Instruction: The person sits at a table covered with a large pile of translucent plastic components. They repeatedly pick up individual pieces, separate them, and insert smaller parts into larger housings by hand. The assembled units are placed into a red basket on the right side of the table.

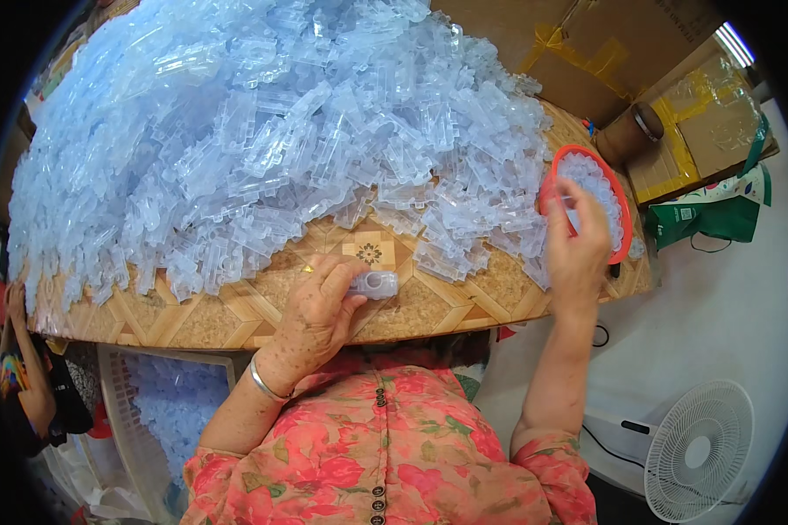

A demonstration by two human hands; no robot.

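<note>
Flowered cloth of the person's shirt (pixel 411 420) lies nearest in the head view, below the edge of a patterned wooden worktop (pixel 263 302). Beside that edge, the left hand (pixel 317 302) grips a small clear plastic case (pixel 378 284) between thumb and fingers, just above the worktop. At the right, the right hand (pixel 580 241) is over a red basin (pixel 626 219) of small clear pieces (pixel 591 171); its fingers are blurred, so I cannot tell whether they hold anything. Behind both hands spreads a big heap of clear plastic cases (pixel 263 114), with a white fan (pixel 697 451) at lower right
</note>
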